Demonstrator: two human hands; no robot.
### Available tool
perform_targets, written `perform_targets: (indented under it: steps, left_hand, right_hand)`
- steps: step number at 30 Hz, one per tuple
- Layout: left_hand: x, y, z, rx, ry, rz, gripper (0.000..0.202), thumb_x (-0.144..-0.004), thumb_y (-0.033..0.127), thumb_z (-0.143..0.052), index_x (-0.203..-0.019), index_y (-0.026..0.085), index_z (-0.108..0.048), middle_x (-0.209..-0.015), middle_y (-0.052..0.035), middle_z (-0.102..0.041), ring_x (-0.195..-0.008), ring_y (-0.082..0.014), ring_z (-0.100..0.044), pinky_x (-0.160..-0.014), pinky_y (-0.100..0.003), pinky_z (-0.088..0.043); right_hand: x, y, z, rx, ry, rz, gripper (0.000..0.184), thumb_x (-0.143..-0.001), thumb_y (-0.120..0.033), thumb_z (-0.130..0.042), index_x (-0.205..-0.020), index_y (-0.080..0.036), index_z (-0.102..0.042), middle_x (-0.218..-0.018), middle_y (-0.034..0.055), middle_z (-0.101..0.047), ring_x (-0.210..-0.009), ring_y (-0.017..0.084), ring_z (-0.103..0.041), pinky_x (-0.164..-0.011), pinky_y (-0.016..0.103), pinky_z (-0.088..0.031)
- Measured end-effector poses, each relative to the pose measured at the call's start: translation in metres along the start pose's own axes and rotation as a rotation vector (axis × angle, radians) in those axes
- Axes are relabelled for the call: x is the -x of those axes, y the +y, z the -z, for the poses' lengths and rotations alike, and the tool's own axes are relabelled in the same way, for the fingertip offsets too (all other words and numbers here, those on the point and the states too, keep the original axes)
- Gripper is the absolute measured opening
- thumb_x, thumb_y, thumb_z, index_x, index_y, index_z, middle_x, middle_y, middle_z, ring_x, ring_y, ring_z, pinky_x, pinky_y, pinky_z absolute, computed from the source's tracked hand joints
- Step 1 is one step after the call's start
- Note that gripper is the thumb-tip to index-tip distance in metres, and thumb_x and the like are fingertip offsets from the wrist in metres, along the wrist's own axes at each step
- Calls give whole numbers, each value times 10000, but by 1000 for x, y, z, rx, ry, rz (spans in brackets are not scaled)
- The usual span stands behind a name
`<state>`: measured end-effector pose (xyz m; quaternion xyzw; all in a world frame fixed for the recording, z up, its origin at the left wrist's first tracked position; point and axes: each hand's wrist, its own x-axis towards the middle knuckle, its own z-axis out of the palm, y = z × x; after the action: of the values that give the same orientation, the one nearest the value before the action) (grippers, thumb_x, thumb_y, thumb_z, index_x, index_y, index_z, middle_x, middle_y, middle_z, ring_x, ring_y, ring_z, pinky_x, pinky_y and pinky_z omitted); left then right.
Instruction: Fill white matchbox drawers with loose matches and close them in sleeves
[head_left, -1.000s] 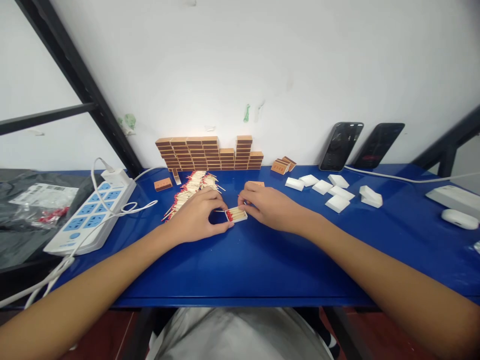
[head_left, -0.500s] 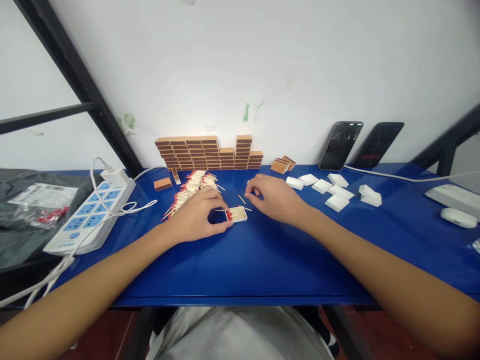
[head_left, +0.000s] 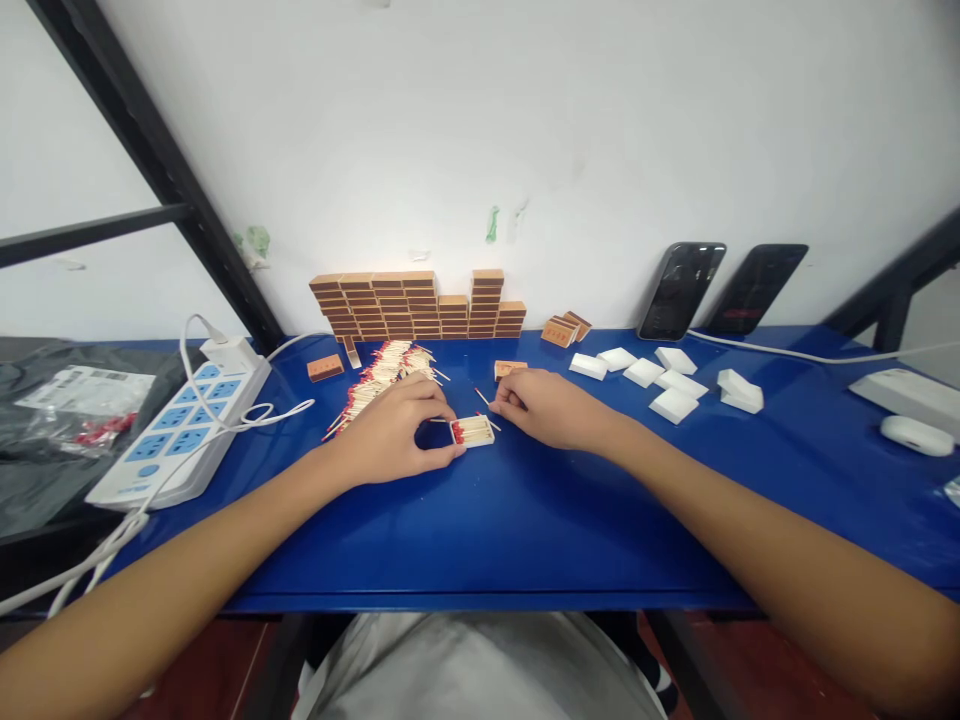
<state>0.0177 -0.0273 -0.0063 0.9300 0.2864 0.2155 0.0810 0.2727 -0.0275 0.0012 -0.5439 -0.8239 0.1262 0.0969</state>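
My left hand (head_left: 401, 430) curves its thumb and fingers around the left end of a white matchbox tray (head_left: 487, 437) lying on the table. Red-headed matches (head_left: 472, 430) lie side by side in this tray. To its right, my right hand (head_left: 551, 408) is closed in a pinch at the near end of a loose match (head_left: 481, 396). A second loose match lies by the tray's far right corner. Behind my right fingers sits an orange-brown matchbox sleeve (head_left: 508, 369), partly hidden. A big pile of matches (head_left: 386, 370) spreads beyond my left hand, which covers part of it.
Matchboxes (head_left: 405, 308) are stacked against the wall. Several white trays (head_left: 643, 373) lie to the right, near two leaning sleeves (head_left: 561, 329). Two phones (head_left: 681, 290) lean on the wall. A power strip (head_left: 176, 430) with white cables stands at left.
My right hand has come slightly nearer and lower, its fingertips now at the loose match. The matchbox sleeve behind it has come into view. My left hand stays at the tray.
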Motion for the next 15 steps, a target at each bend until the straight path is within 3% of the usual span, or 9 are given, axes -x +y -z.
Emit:
perform_targets:
  steps: [11,15]
  left_hand:
    - [-1,0,0,1,-12,-4,244,-881,412,-762,-1016,209,-769,-984,-59,-682,-998,-233,-616,-910,-380,-518]
    - [-1,0,0,-4,-8,-8,242,-883,414,-759,-1013,211,-768,-982,-60,-685,-997,-236,-617,-909,-384,-520]
  right_hand:
    - [6,-11,1,-12,-28,-10,111,-935,-283,-616,-895,-207,-686,-942,55,-738,-805,180,-639,-657,268,-403]
    - [8,-12,4,-26,-101,-39,93,-917,-282,-641,-877,-218,-696,-877,47,-734,-783,191,-644,-635,272,-410]
